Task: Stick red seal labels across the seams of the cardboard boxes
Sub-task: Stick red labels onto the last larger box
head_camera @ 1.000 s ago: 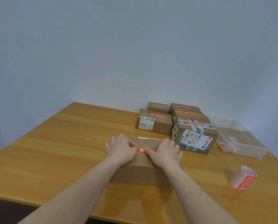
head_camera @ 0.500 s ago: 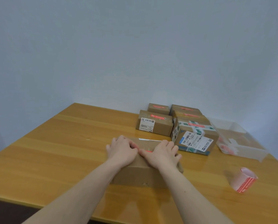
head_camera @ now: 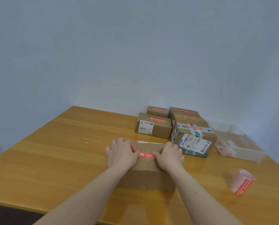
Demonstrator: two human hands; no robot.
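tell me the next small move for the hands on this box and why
Probably lift both hands off and set the box aside. The red seal label already lies flat on the cardboard box, with the left hand and right hand pressing its two ends.

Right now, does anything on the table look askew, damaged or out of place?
Little stands out. The roll of labels lies tipped on its side near the table's right edge, away from the boxes. The red label sits flat on the near box between both hands, left and right.
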